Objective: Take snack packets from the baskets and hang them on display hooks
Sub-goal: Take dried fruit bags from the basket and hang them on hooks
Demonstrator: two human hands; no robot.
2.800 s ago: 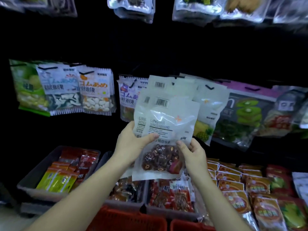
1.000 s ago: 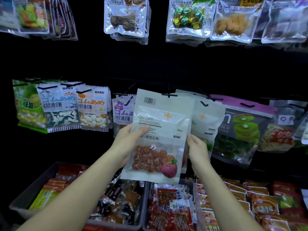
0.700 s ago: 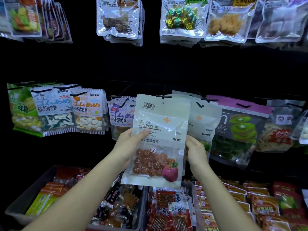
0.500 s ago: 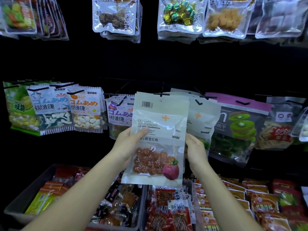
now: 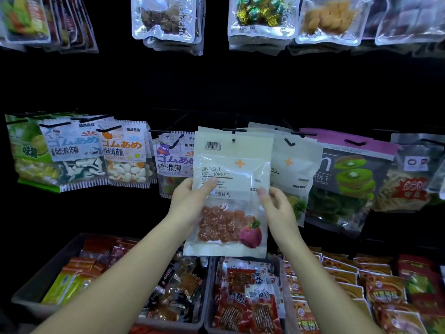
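**Inspector:** The left hand [image 5: 190, 201] and the right hand [image 5: 277, 209] are being entered first. What is being grasped?

**Assistant:** One plum packet [image 5: 231, 186] is being pinched between them at mid-height. Its left edge is being clamped under the left thumb and its right edge is being nipped by the right thumb. The fingers of both hands are hidden behind the film.

**Inspector:** Where is the packet being held?

**Assistant:** It is upright between the two hands, with its header rising above them to the display hook [image 5: 234, 130]. The punched hole is being shown just under the hook's black cross-tip. Whether the wire is being passed through it cannot be told.

**Inspector:** Handling?

**Assistant:** It is being judged light and limp. The film is thin and glossy, probably slippery, and the fruit's weight is sitting low, below the thumbs. A grip on the side seals nearer the header is being recommended, so that the hole can be steered squarely. Tearing at the hole is being flagged as the risk if the film is dragged sideways.

**Inspector:** Supply?

**Assistant:** Further packets are being stored in the grey baskets [image 5: 41, 278] below the wrists.
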